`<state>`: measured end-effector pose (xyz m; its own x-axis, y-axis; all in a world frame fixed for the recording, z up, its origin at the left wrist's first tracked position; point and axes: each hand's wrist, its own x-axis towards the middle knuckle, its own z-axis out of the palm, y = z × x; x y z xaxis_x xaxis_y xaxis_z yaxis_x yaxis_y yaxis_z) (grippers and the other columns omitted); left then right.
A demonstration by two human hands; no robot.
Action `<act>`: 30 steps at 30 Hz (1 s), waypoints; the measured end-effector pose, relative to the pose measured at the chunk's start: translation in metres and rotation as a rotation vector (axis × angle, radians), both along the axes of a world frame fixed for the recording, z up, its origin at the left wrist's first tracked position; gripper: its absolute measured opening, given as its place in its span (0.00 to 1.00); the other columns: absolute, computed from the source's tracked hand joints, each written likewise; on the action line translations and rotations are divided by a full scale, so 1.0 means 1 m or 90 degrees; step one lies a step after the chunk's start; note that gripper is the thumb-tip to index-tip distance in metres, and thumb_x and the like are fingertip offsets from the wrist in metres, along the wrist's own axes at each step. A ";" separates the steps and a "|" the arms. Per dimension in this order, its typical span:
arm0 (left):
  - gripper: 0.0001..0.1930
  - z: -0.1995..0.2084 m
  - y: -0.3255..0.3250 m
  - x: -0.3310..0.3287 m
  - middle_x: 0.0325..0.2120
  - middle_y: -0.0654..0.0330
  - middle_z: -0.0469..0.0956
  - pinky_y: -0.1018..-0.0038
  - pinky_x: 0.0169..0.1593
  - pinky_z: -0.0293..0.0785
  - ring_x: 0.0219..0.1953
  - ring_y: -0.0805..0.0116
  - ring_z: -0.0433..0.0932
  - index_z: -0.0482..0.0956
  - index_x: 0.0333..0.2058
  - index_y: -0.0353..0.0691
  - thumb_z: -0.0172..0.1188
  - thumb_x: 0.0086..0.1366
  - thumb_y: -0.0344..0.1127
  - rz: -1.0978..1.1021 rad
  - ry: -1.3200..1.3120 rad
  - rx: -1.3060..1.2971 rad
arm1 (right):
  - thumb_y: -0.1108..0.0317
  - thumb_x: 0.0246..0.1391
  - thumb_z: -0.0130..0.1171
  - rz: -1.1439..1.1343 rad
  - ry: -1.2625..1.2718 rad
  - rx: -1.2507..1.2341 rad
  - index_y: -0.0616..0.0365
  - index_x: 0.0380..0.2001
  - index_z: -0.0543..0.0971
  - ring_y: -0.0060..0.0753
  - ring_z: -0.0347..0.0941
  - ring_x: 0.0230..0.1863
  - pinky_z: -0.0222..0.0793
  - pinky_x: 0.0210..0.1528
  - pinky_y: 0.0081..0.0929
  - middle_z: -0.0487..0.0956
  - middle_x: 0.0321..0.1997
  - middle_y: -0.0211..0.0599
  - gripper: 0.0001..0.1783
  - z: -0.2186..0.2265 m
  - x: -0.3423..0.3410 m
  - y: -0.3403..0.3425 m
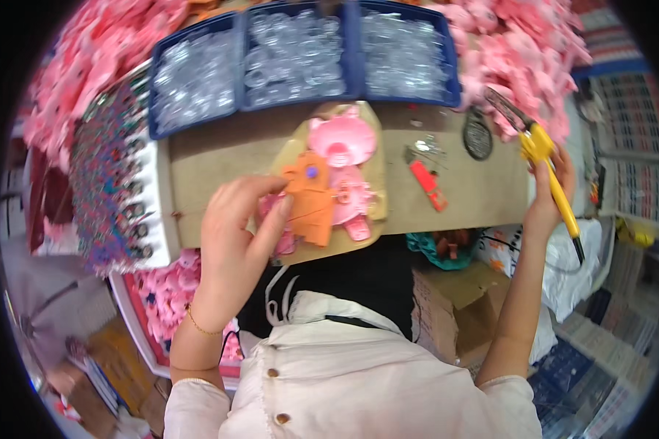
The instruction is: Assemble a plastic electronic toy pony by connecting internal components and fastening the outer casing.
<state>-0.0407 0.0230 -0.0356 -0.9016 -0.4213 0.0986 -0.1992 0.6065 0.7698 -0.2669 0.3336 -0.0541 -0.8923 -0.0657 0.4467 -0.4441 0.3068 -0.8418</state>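
The left hand (234,227) comes in over the near edge of the surface (483,197) and pinches the left side of a flat orange piece (312,212) between thumb and fingers. The orange piece, which bears a round purple spot near its top, is over a yellowish board (373,227) in the middle of the surface; whether it rests there or is lifted slightly, I cannot tell. It covers part of the pink animal-shaped pieces (350,192) on the same board, with a rounded pink head (342,140) lying farthest from the person. The right hand (548,186), near the surface's right end, has its fingers closed around a slim yellow tool (561,196) with a black end pointing down toward the person. Between the board and that hand lie a red-handled tool (427,186) and a dark oval object (478,135). Along the far side stand blue trays (243,66) filled with clear plastic pieces, flanked by heaps of pink parts (520,55). Left of the surface is a mass of small multicoloured pieces (102,190).
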 end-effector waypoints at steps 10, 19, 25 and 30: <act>0.09 -0.009 -0.021 0.029 0.28 0.56 0.74 0.67 0.46 0.68 0.39 0.57 0.72 0.76 0.32 0.37 0.63 0.52 0.31 -0.145 -0.030 -0.150 | 0.76 0.49 0.57 0.587 0.029 0.260 0.64 0.33 0.77 0.33 0.73 0.40 0.67 0.44 0.29 0.75 0.40 0.38 0.06 0.029 0.079 -0.148; 0.04 0.022 -0.038 0.027 0.22 0.59 0.76 0.78 0.29 0.70 0.24 0.75 0.74 0.77 0.31 0.35 0.60 0.59 0.30 0.005 -0.053 0.101 | 0.74 0.47 0.61 0.703 0.016 0.349 0.63 0.32 0.77 0.30 0.73 0.40 0.69 0.41 0.26 0.73 0.41 0.36 0.08 0.052 0.050 -0.204; 0.08 0.036 -0.057 0.006 0.32 0.66 0.77 0.85 0.40 0.69 0.34 0.82 0.73 0.76 0.40 0.34 0.59 0.61 0.26 0.057 0.159 0.446 | 0.76 0.49 0.60 0.470 -0.007 0.166 0.65 0.31 0.76 0.25 0.71 0.38 0.68 0.39 0.21 0.71 0.43 0.36 0.05 0.074 0.071 -0.186; 0.14 -0.023 -0.027 0.022 0.40 0.63 0.73 0.81 0.44 0.72 0.41 0.77 0.73 0.73 0.44 0.33 0.59 0.59 0.22 0.002 0.094 0.616 | 0.76 0.49 0.60 0.333 -0.106 0.258 0.63 0.31 0.76 0.30 0.69 0.40 0.67 0.41 0.22 0.71 0.42 0.37 0.05 0.032 0.108 -0.129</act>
